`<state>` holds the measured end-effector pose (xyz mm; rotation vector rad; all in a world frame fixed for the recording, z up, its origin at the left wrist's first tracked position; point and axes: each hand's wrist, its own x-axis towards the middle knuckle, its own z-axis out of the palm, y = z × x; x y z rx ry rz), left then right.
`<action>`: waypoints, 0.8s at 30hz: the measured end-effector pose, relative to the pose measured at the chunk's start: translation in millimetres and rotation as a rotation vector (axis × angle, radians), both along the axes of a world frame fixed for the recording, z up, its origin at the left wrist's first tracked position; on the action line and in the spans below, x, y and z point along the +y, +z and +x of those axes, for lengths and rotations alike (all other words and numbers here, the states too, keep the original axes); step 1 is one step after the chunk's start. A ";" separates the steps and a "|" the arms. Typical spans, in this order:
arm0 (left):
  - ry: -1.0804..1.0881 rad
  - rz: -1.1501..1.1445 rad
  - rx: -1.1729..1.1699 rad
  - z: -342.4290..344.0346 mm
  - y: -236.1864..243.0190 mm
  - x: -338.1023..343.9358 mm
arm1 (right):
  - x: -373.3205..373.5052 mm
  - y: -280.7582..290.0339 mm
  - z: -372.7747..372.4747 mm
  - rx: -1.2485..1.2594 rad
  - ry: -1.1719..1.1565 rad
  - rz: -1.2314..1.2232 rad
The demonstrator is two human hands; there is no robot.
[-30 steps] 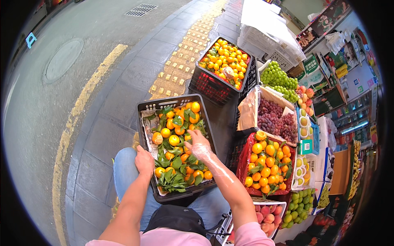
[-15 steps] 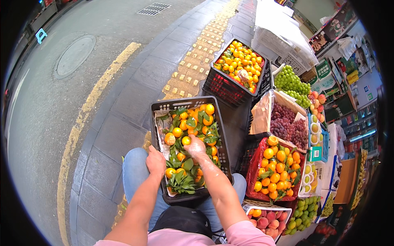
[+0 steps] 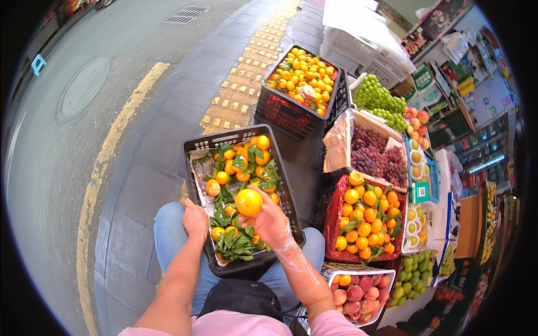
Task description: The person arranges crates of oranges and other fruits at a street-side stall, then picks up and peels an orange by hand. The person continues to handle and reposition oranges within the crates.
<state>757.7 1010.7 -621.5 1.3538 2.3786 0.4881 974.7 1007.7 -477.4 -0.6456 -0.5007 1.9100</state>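
A black plastic crate [image 3: 284, 210], lined with newspaper, rests across my knees. Inside lie several leafy mandarins [image 3: 262, 143] and a clump of loose green leaves [image 3: 235, 245]. My right hand [image 3: 272, 224] holds a single mandarin [image 3: 247, 202] raised over the crate, its fingers and thumb round the fruit. Something like clear plastic film [image 3: 295, 259] wraps that wrist. At the crate's left side, my left hand [image 3: 195, 219] is closed on the rim; its fingertips are partly hidden.
Beyond stands a taller black crate of small oranges [image 3: 302, 75]. To the right are purple grapes [image 3: 375, 154], green grapes [image 3: 378, 101], a red-lined crate of mandarins [image 3: 367, 221], peaches [image 3: 358, 297] and green fruit [image 3: 413, 278]. A road [image 3: 61, 168] runs along the left.
My right hand has lifted a mandarin up out of the crate toward me. My left hand stays at the crate's left side. The whole view has shifted slightly.
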 end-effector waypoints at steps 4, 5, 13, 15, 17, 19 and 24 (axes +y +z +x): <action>-0.004 0.010 0.028 -0.7 -7.0 -0.5 | -17.4 20.1 9.5 -0.210 -0.011 0.064; -0.006 0.018 0.019 -1.7 -9.7 -1.2 | -19.5 21.8 12.6 -0.140 -0.020 0.032; -0.248 -0.071 0.280 -15.7 -36.2 1.6 | -37.0 18.8 52.3 -0.394 -0.157 0.028; -0.051 0.015 -0.022 -15.1 -37.5 1.1 | -40.6 18.1 68.7 -0.592 -0.104 0.003; -0.072 0.090 0.034 -12.7 -35.9 0.1 | -41.1 17.1 80.5 -0.764 -0.299 0.160; -0.091 0.164 -0.004 -11.1 -32.8 -1.9 | -40.6 16.9 100.8 -0.987 -0.369 0.076; -0.090 0.122 0.032 -11.4 -31.2 1.9 | -45.6 13.6 202.0 -1.453 -0.468 0.029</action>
